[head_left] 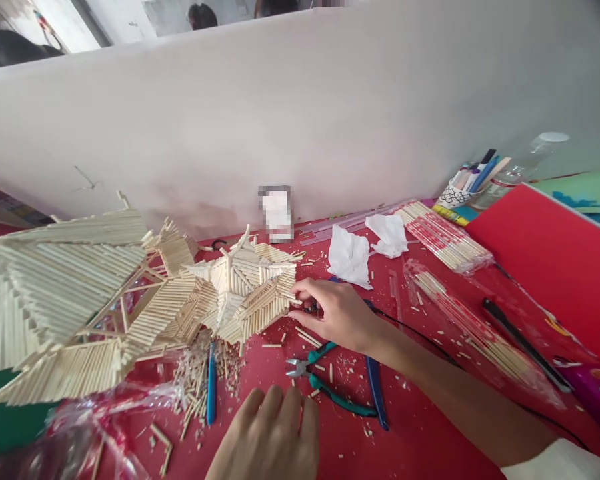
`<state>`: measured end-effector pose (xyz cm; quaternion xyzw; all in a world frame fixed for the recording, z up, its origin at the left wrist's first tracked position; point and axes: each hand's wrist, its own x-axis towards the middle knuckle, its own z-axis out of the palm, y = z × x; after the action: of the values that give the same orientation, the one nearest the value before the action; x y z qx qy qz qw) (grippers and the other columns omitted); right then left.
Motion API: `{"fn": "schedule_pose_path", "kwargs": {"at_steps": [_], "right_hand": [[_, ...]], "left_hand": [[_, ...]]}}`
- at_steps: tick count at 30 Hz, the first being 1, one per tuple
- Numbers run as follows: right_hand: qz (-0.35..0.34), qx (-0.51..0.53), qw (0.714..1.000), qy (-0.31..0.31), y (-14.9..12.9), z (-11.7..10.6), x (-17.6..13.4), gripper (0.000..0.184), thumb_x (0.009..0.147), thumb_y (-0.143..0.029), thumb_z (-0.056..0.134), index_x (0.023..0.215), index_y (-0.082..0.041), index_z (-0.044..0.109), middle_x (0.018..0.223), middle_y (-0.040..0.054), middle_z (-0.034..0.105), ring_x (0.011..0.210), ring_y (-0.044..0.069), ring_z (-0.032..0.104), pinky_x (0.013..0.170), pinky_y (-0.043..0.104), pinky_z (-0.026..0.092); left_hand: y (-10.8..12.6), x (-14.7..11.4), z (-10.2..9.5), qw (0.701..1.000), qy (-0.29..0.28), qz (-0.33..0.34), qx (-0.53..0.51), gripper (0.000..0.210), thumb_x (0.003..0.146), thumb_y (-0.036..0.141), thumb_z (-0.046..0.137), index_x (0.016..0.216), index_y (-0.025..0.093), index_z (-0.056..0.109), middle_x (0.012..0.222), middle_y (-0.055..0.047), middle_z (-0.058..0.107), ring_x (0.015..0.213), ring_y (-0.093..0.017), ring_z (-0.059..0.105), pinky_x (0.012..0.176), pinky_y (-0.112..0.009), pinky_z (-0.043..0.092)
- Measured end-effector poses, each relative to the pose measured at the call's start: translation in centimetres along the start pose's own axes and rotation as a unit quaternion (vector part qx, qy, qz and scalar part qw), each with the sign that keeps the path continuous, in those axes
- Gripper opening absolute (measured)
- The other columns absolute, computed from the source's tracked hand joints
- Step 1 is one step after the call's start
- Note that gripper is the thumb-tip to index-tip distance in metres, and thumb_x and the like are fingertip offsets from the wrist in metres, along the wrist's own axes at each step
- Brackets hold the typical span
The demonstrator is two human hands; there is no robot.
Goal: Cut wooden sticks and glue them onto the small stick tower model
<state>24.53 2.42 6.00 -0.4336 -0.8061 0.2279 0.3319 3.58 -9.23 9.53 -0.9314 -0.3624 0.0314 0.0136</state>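
A wooden-stick model [253, 293] was set on the red tabletop [415, 433], its small star-like roof just to the left of the right hand [325, 308] and its large stick roof [80, 280] well apart at the far left. The right edge of the small roof was met by the thumb and forefinger of the right hand, which were drawn close together; whether a short stick was pinched between them could not be told. The left hand [275, 433] was held nearer, back upward and fingers curled, with the model beyond it and to the left; its palm was hidden, so whether anything was grasped could not be told.

Diagonal cutters [325, 391] with green handles were laid between the two hands, their jaws parted and pointed left, and a dark blue handle [375, 393] was seen just beside them. A blue pen-shaped tool [211, 383] was placed against a heap of stick scraps [193, 373] at the near side of the model. Crumpled tissues [350, 257] were spread beyond the right hand, and packaged stick bundles [447, 237] were laid farther right.
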Motion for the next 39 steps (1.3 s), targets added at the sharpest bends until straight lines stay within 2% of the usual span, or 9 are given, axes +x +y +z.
{"fn": "schedule_pose_path", "kwargs": {"at_steps": [10, 15, 17, 19, 22, 24, 28, 34, 39], "right_hand": [[-0.019, -0.040, 0.998, 0.046, 0.2, 1.0, -0.1, 0.020, 0.096, -0.037, 0.065, 0.109, -0.021, 0.061, 0.087, 0.0028, 0.076, 0.075, 0.017, 0.072, 0.065, 0.028, 0.052], [-0.002, -0.024, 1.000, 0.006, 0.2, 0.2, -0.1, 0.023, 0.095, -0.036, 0.066, 0.113, -0.022, 0.060, 0.095, 0.0048, 0.077, 0.080, 0.017, 0.074, 0.069, 0.029, 0.055], [0.010, -0.011, 1.000, -0.008, 0.0, -0.2, 0.0, 0.021, 0.094, -0.031, 0.067, 0.113, -0.023, 0.059, 0.097, 0.0040, 0.078, 0.084, 0.018, 0.075, 0.072, 0.030, 0.057], [0.014, -0.005, 1.000, -0.009, -0.2, -0.5, 0.0, 0.018, 0.094, -0.028, 0.066, 0.111, -0.024, 0.060, 0.098, 0.0031, 0.078, 0.088, 0.018, 0.075, 0.074, 0.030, 0.057], [0.006, -0.014, 1.000, -0.001, -0.2, -0.5, 0.0, 0.014, 0.094, -0.028, 0.066, 0.106, -0.024, 0.061, 0.099, 0.0032, 0.078, 0.090, 0.019, 0.076, 0.076, 0.031, 0.058], [-0.004, -0.031, 0.999, 0.011, -0.1, -0.3, 0.0, 0.009, 0.096, -0.028, 0.064, 0.104, -0.024, 0.062, 0.098, 0.0037, 0.078, 0.089, 0.020, 0.076, 0.077, 0.032, 0.058], [-0.026, -0.073, 0.996, 0.047, 0.4, 0.0, 0.1, 0.005, 0.097, -0.026, 0.060, 0.101, -0.023, 0.063, 0.096, 0.0042, 0.078, 0.086, 0.020, 0.075, 0.075, 0.032, 0.057], [-0.024, -0.069, 0.995, 0.072, 1.7, -0.3, 0.7, 0.007, 0.097, -0.026, 0.062, 0.103, -0.023, 0.064, 0.099, 0.0043, 0.078, 0.091, 0.020, 0.075, 0.080, 0.032, 0.056], [0.026, -0.049, 0.995, 0.084, 3.7, -1.1, 2.2, 0.010, 0.096, -0.032, 0.064, 0.102, -0.023, 0.065, 0.098, 0.0051, 0.078, 0.092, 0.022, 0.075, 0.078, 0.033, 0.055]], "left_hand": [[-0.4, 0.1, -1.2, 0.999, -0.016, -0.027, 0.005, 0.024, 0.083, 0.009, 0.062, 0.103, 0.020, 0.069, 0.090, -0.005, 0.071, 0.081, -0.021, 0.064, 0.070, -0.031, 0.050], [-1.3, -1.5, -2.6, 0.999, -0.014, -0.041, 0.002, 0.025, 0.085, 0.007, 0.056, 0.102, 0.020, 0.069, 0.095, -0.006, 0.072, 0.083, -0.022, 0.066, 0.071, -0.031, 0.052], [-2.3, -2.2, -3.3, 0.997, -0.006, -0.081, 0.013, 0.028, 0.083, 0.004, 0.052, 0.099, 0.020, 0.068, 0.095, -0.006, 0.072, 0.081, -0.021, 0.067, 0.067, -0.028, 0.051], [-3.6, -2.6, -3.9, 0.989, -0.011, -0.147, 0.028, 0.040, 0.078, 0.000, 0.049, 0.108, 0.017, 0.068, 0.099, -0.009, 0.073, 0.083, -0.021, 0.068, 0.065, -0.027, 0.051], [-5.4, -2.4, -4.1, 0.968, -0.014, -0.242, 0.065, 0.041, 0.073, -0.004, 0.043, 0.101, 0.014, 0.068, 0.089, -0.010, 0.072, 0.071, -0.020, 0.068, 0.057, -0.026, 0.051], [-6.3, -1.7, -4.0, 0.957, -0.030, -0.275, 0.090, 0.040, 0.076, -0.003, 0.041, 0.100, 0.014, 0.068, 0.080, -0.009, 0.070, 0.065, -0.020, 0.067, 0.055, -0.027, 0.051], [-7.5, 0.2, -4.0, 0.939, -0.032, -0.320, 0.119, 0.050, 0.079, -0.006, 0.037, 0.120, 0.008, 0.061, 0.082, -0.011, 0.069, 0.069, -0.023, 0.071, 0.055, -0.026, 0.052], [-8.7, 2.4, -4.9, 0.942, -0.114, -0.306, 0.076, 0.052, 0.086, -0.006, 0.036, 0.133, 0.011, 0.052, 0.094, -0.013, 0.070, 0.084, -0.028, 0.075, 0.066, -0.033, 0.058], [-8.8, 3.0, -4.5, 0.955, -0.073, -0.282, 0.063, 0.036, 0.095, 0.004, 0.043, 0.129, 0.008, 0.054, 0.094, -0.016, 0.071, 0.089, -0.029, 0.075, 0.072, -0.034, 0.059]]}}
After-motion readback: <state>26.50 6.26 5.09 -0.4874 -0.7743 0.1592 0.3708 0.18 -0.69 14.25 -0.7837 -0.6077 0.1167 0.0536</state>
